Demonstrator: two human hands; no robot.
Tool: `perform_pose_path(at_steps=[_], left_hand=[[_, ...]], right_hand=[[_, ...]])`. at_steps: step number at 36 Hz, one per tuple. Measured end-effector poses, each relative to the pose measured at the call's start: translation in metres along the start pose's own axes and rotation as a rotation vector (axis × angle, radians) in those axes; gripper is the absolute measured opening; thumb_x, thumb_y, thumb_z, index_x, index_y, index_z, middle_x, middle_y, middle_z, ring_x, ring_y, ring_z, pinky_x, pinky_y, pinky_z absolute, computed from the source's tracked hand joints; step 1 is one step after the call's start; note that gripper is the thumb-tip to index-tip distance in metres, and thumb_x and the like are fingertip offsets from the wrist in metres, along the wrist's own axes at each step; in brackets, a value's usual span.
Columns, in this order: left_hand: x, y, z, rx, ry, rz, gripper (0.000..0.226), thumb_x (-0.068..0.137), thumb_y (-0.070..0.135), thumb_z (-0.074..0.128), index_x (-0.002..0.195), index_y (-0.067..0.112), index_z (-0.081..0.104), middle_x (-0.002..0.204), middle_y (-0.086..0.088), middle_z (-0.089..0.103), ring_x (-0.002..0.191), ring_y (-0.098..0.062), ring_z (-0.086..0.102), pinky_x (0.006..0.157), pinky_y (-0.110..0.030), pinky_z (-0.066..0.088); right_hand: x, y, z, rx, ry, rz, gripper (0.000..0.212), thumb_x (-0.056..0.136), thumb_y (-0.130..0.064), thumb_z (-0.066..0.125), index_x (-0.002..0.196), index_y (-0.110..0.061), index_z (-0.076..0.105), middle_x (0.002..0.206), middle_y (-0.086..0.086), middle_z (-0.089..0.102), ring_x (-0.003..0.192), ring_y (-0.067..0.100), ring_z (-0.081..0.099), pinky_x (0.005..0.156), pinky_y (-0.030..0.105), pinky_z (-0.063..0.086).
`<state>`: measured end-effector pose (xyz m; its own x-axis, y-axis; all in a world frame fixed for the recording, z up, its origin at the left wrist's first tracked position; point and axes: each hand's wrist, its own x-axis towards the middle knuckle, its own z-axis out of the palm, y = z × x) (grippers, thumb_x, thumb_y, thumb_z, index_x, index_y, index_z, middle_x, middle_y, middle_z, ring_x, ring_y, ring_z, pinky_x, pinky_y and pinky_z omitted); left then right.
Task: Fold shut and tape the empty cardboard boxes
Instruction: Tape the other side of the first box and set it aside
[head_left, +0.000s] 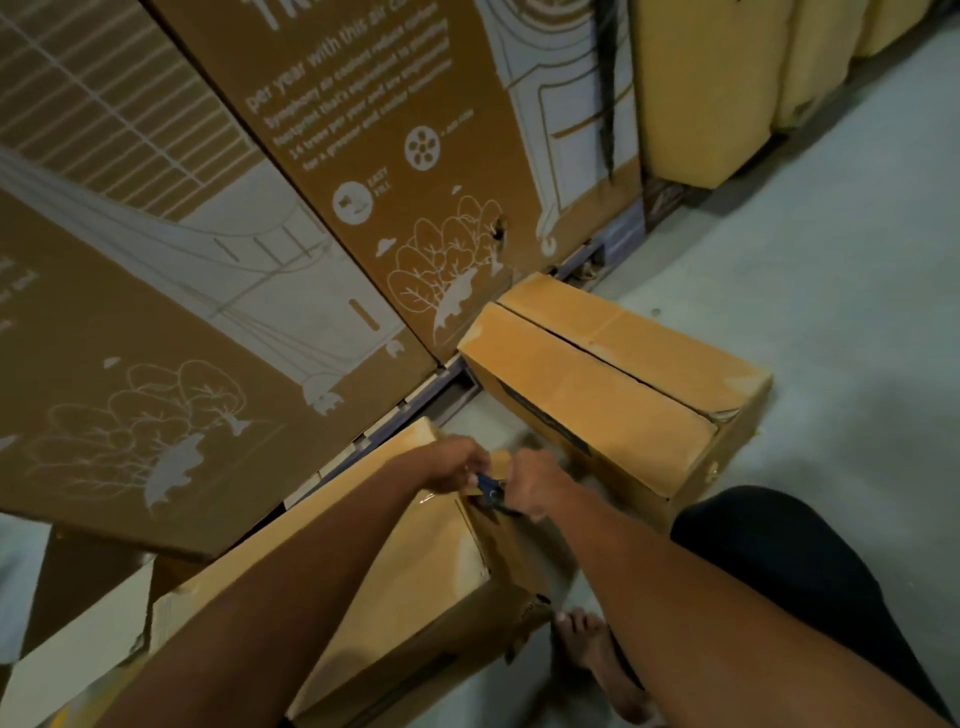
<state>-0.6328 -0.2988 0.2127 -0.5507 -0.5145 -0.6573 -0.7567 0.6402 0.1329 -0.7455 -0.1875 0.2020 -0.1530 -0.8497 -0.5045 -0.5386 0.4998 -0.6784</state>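
Note:
A plain cardboard box (431, 561) lies on the floor under my arms, its top flaps folded flat. At its far end both hands meet around a small blue tool (487, 486), partly hidden by my fingers. My left hand (457, 465) has its fingers curled on the tool and the box's far edge. My right hand (535, 480) grips the tool from the other side. A shiny strip of tape (426, 499) shows on the box top just below my left hand. A second plain box (613, 384) sits beyond, flaps closed with a dark gap along the seam.
Tall printed cartons (332, 171) stand along the left and back on a low pallet (415, 400). Yellow padded bundles (717, 93) are stacked at the top right. Bare grey floor (831, 312) spreads to the right. My bare foot (597, 660) and dark-clothed knee (779, 561) are beside the near box.

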Motion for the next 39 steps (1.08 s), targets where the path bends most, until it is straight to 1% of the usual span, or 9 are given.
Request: perform_pose_path(at_steps=[4,9,13,18,24,27,32,35,39], left_hand=[[0.023,0.009,-0.017,0.083,-0.145,0.062,0.029,0.089,0.001,0.061,0.115,0.01,0.068,0.117,-0.007,0.066,0.107,-0.023,0.059,0.086,-0.029,0.043],[0.038,0.009,-0.024,0.174,-0.248,0.141,0.03,0.089,0.0,0.06,0.115,0.01,0.07,0.115,-0.01,0.068,0.094,-0.018,0.059,0.078,-0.025,0.042],[0.044,0.0,-0.017,0.195,-0.238,0.183,0.028,0.089,0.004,0.061,0.111,0.018,0.072,0.113,-0.005,0.067,0.102,-0.018,0.058,0.082,-0.027,0.041],[0.056,-0.02,-0.012,0.275,0.256,0.09,0.02,0.095,0.024,0.058,0.114,0.024,0.064,0.124,-0.003,0.056,0.12,-0.023,0.046,0.099,-0.042,0.033],[0.071,-0.044,-0.009,0.28,-0.097,-0.251,0.054,0.097,0.055,0.041,0.113,0.01,0.067,0.118,-0.011,0.063,0.113,-0.029,0.055,0.104,-0.048,0.03],[0.081,-0.053,0.0,0.311,-0.167,-0.285,0.064,0.088,0.069,0.044,0.113,0.015,0.068,0.117,-0.005,0.063,0.115,-0.027,0.052,0.105,-0.052,0.022],[0.09,-0.049,0.0,0.175,-0.158,-0.248,0.044,0.086,0.052,0.064,0.076,0.01,0.06,0.083,-0.005,0.057,0.094,-0.026,0.054,0.099,-0.044,0.027],[0.094,-0.047,-0.005,0.147,-0.159,-0.254,0.043,0.087,0.05,0.065,0.067,0.012,0.057,0.079,-0.006,0.061,0.099,-0.027,0.055,0.107,-0.062,0.017],[0.09,-0.044,-0.005,0.09,-0.217,-0.218,0.039,0.094,0.041,0.059,0.08,0.005,0.059,0.085,-0.01,0.058,0.087,-0.026,0.053,0.082,-0.037,0.035]], right_hand=[[0.006,0.003,0.003,0.235,-0.041,0.118,0.031,0.081,-0.013,0.074,0.108,-0.002,0.063,0.106,0.015,0.065,0.093,0.032,0.067,0.08,0.042,0.059],[0.01,0.014,0.005,0.452,-0.163,0.255,0.012,0.088,-0.007,0.062,0.094,0.0,0.053,0.095,0.013,0.06,0.059,0.02,0.054,0.037,0.018,0.044],[0.016,0.015,0.014,0.576,-0.23,0.304,0.014,0.089,-0.008,0.064,0.101,-0.004,0.059,0.089,0.012,0.059,0.065,0.02,0.057,0.063,0.029,0.055],[0.024,0.022,0.021,0.619,-0.413,0.375,0.008,0.097,-0.011,0.057,0.09,-0.005,0.056,0.083,0.01,0.054,0.071,0.02,0.058,0.067,0.026,0.05],[0.018,0.035,0.017,0.621,-0.743,0.46,0.029,0.09,-0.012,0.065,0.064,-0.008,0.075,0.089,0.017,0.066,0.082,0.026,0.066,0.091,0.031,0.053],[0.019,0.042,0.014,0.627,-0.828,0.455,0.046,0.09,-0.02,0.065,0.047,-0.004,0.071,0.088,0.014,0.062,0.083,0.024,0.062,0.081,0.027,0.052],[0.018,0.042,0.02,0.707,-0.861,0.434,0.052,0.095,-0.024,0.059,0.047,-0.009,0.072,0.093,0.012,0.055,0.088,0.021,0.057,0.067,0.024,0.053],[0.021,0.038,0.023,0.785,-0.806,0.448,0.037,0.096,-0.025,0.058,0.068,-0.004,0.07,0.093,0.011,0.054,0.084,0.019,0.055,0.052,0.021,0.053],[0.027,0.037,0.024,0.809,-0.791,0.456,0.033,0.095,-0.033,0.059,0.086,-0.002,0.059,0.088,0.012,0.056,0.075,0.018,0.058,0.051,0.02,0.052]])
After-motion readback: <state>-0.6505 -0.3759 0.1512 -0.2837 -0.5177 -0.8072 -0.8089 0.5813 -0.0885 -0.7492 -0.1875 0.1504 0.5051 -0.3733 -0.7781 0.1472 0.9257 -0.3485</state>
